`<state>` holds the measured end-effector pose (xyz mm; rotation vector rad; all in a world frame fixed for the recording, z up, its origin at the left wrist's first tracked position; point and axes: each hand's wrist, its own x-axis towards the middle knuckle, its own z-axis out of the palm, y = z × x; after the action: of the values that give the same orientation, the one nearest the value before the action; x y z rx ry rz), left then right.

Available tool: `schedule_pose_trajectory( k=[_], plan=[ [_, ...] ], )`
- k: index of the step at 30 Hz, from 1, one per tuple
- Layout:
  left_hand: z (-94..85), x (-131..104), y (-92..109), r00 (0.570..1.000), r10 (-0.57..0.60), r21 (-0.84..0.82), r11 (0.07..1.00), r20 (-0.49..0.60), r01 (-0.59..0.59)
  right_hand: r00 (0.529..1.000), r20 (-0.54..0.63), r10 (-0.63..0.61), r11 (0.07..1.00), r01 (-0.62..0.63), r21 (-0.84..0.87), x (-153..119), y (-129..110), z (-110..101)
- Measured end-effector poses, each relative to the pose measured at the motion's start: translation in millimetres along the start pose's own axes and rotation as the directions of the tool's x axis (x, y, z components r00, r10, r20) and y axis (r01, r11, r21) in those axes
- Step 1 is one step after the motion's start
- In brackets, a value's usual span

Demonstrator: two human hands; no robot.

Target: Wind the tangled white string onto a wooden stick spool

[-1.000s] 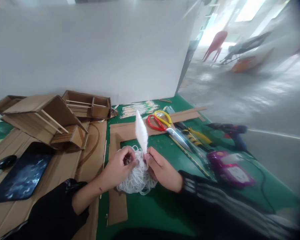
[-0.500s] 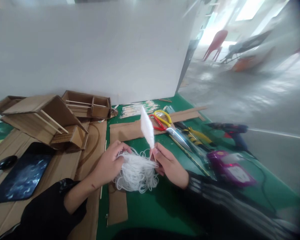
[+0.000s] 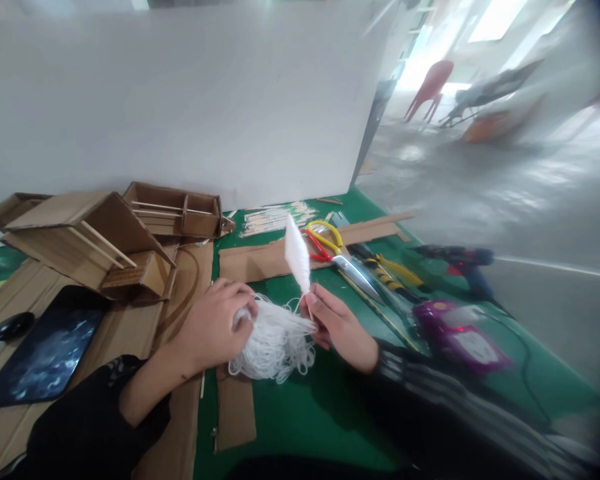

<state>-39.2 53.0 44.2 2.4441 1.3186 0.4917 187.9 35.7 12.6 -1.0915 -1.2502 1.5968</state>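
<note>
A loose hank of white string (image 3: 277, 340) hangs in a tangle of loops between my hands, over the green tabletop. My left hand (image 3: 219, 323) is curled round the hank's left end, fingers bent over the strands. Between thumb and fingers, my right hand (image 3: 343, 330) pinches the narrow lower end of a flat, pointed white piece (image 3: 297, 252), which looks wound with string and stands nearly upright. String from the hank also runs to that right-hand grip. What lies inside the pinch is partly hidden by the fingers.
Scissors (image 3: 350, 267), yellow-handled pliers (image 3: 403, 272), a purple device (image 3: 460, 337) and a drill-like tool (image 3: 460, 263) lie to the right. Cardboard boxes (image 3: 85, 227) and a dark tablet (image 3: 45, 347) occupy the left. Thin sticks (image 3: 275, 219) lie by the white panel (image 3: 180, 100).
My left hand has turned and curled further over the string's left end. The pointed white piece has moved slightly right and down; my right hand keeps its pinch.
</note>
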Motion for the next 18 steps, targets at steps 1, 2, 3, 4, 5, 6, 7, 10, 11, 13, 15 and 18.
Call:
schedule_pose_trajectory(
  k=[1, 2, 3, 4, 5, 6, 7, 10, 11, 13, 15, 18],
  plan=[
    [-0.5, -1, 4, 1.0, 0.001, 0.037, 0.999, -0.005, -0.001, 1.0, -0.003, 0.0, 1.0, 0.0, -0.002, 0, 0, 1],
    [0.0, -2, 9, 1.0, 0.006, 0.064, 0.998, -0.019, -0.005, 1.0, -0.002, -0.001, 1.0, 0.001, -0.005, 0, 1, 2],
    [1.6, -3, 14, 0.999, 0.016, 0.084, 0.996, -0.046, -0.013, 1.0, 0.002, -0.004, 1.0, 0.004, -0.012, 0, 1, 3],
    [4.2, -4, 19, 0.997, 0.035, 0.093, 0.995, -0.072, -0.028, 1.0, 0.009, -0.011, 1.0, 0.011, -0.018, 0, 2, 4],
    [7.6, -4, 23, 0.995, 0.067, 0.088, 0.994, -0.079, -0.06, 1.0, 0.02, -0.019, 0.999, 0.02, -0.026, 0, 2, 5],
    [11.5, -4, 27, 0.993, 0.105, 0.063, 0.993, -0.062, -0.101, 0.999, 0.032, -0.028, 0.999, 0.029, -0.033, -1, 3, 6],
    [15.5, -4, 29, 0.991, 0.128, 0.03, 0.992, -0.039, -0.127, 0.998, 0.045, -0.036, 0.998, 0.038, -0.04, -1, 3, 6],
    [24.9, -2, 30, 0.997, 0.082, -0.096, 0.992, 0.011, -0.081, 0.995, 0.076, -0.063, 0.996, 0.067, -0.061, -4, 5, 8],
    [26.5, -1, 28, 0.999, 0.044, -0.14, 0.989, 0.017, -0.041, 0.994, 0.082, -0.069, 0.995, 0.074, -0.07, -4, 5, 8],
    [27.3, -1, 24, 0.999, -0.034, -0.214, 0.976, 0.002, 0.034, 0.993, 0.088, -0.08, 0.992, 0.088, -0.088, -5, 6, 8],
    [26.5, -1, 19, 0.993, -0.107, -0.256, 0.962, -0.05, 0.09, 0.992, 0.09, -0.087, 0.99, 0.096, -0.102, -4, 7, 7],
    [25.5, -2, 14, 0.972, -0.216, -0.358, 0.918, -0.093, 0.17, 0.991, 0.094, -0.094, 0.988, 0.105, -0.113, -3, 7, 5]
  ],
)
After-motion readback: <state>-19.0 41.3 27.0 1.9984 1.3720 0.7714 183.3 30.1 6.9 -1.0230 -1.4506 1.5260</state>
